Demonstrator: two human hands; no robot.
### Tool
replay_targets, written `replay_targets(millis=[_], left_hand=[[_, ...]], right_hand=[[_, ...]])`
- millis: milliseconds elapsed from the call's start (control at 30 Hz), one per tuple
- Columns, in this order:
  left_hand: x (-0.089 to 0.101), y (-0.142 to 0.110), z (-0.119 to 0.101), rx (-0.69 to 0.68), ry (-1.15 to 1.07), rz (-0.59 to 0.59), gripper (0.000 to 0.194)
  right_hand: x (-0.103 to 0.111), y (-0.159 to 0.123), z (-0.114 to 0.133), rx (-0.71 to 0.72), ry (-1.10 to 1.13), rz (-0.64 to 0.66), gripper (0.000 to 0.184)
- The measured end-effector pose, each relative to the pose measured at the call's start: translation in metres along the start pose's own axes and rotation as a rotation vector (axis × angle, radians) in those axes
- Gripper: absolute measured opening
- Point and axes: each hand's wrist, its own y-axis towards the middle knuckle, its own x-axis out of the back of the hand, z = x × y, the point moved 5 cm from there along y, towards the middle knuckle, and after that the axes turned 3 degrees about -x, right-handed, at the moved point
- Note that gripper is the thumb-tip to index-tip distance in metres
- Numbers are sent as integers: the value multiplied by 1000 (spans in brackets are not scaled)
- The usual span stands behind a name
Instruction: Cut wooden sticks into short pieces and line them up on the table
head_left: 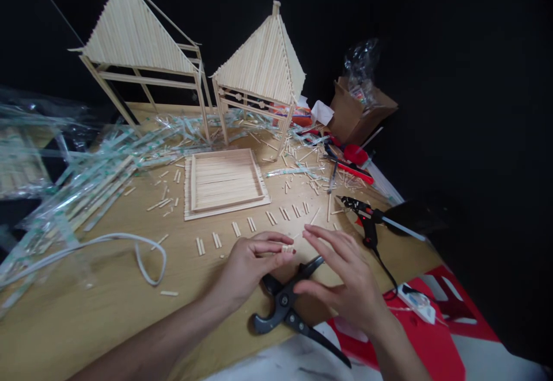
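My left hand (259,254) pinches a small bundle of short wooden stick pieces (287,248) between thumb and fingertips. Just to its right, my right hand (341,271) is open, fingers spread and apart from the bundle. Below both hands lies a black-handled cutter (285,300), partly covered by my right hand. In front of them runs a row of short paired sticks (236,229) on the wooden table. Behind that row lies a flat stick panel (224,179) with a raised rectangular frame on it.
Two stick-built model houses (138,30) with pitched roofs stand at the back. Clear plastic wrappers (116,151) pile up on the left, near a white cable (116,236). At right are a glue gun (365,214), a power strip (417,303) and a cardboard box (348,113).
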Motion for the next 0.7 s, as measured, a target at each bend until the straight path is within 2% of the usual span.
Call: replay_targets(millis=[67, 133, 200, 233, 367, 433, 500, 600, 700], left_hand=[[2, -1, -1, 33, 26, -21, 17], [4, -5, -4, 13, 95, -40, 18], [8, -9, -13, -135, 235, -61, 17], [9, -12, -20, -247, 330, -65, 17], [7, -29, -43, -721, 746, 11, 30], [6, -36, -49, -878, 865, 30, 35], [6, -41, -53, -955, 918, 15, 36], [7, -42, -55, -984, 943, 3, 35], [9, -40, -52, -963, 956, 15, 34]], right_hand=[[-6, -15, -5, -81, -60, 154, 94], [-17, -35, -7, -100, -118, 317, 116], [-26, -52, -8, -109, -178, 386, 130], [-30, -58, -9, -122, -205, 394, 131], [-36, -65, -11, -156, -248, 387, 104], [-32, -62, -9, -152, -237, 364, 92], [-28, -60, -7, -164, -207, 358, 80], [-24, -65, -6, -197, -162, 359, 59], [-16, -71, -5, -116, -148, 217, 47]])
